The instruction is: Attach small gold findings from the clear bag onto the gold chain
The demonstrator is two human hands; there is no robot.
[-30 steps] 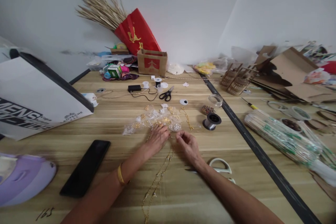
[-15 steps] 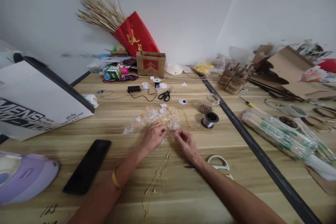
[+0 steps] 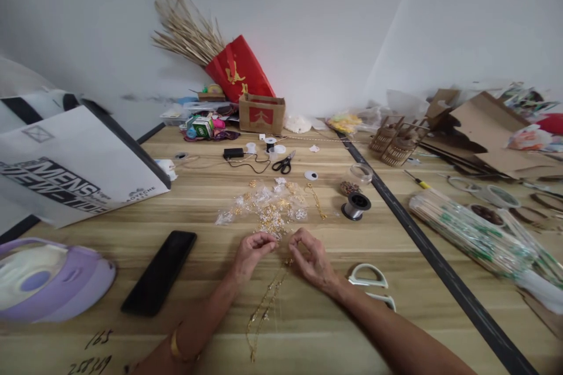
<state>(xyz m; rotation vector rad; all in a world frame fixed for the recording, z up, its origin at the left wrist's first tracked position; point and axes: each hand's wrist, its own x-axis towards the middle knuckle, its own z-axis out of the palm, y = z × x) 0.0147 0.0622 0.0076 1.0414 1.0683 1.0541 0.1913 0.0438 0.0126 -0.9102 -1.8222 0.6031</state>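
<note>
My left hand (image 3: 255, 253) is closed in a pinch just in front of the bead pile; whatever lies between its fingertips is too small to make out. My right hand (image 3: 311, 259) faces it, thumb and forefinger pinched at the upper end of a gold chain (image 3: 266, 307) strung with small ornaments. This chain hangs down onto the table in a long loop, and a faint clear thread shows beside it. Beyond both hands lie loose gold and clear beads (image 3: 271, 220) and small clear plastic bags (image 3: 226, 215) of findings. A shorter gold chain (image 3: 315, 200) rests to their right.
White-handled scissors (image 3: 368, 276) lie by my right forearm, a wire spool (image 3: 355, 206) and a jar of beads (image 3: 350, 187) farther back. A black phone (image 3: 159, 272) is left, near a purple-and-white object (image 3: 79, 284). Black scissors (image 3: 284, 163) and bagged sticks (image 3: 466, 234) lie beyond.
Both hands have drawn back from the bead pile towards me. The upper end of the gold chain has come nearer with my right hand. The view has shifted slightly.
</note>
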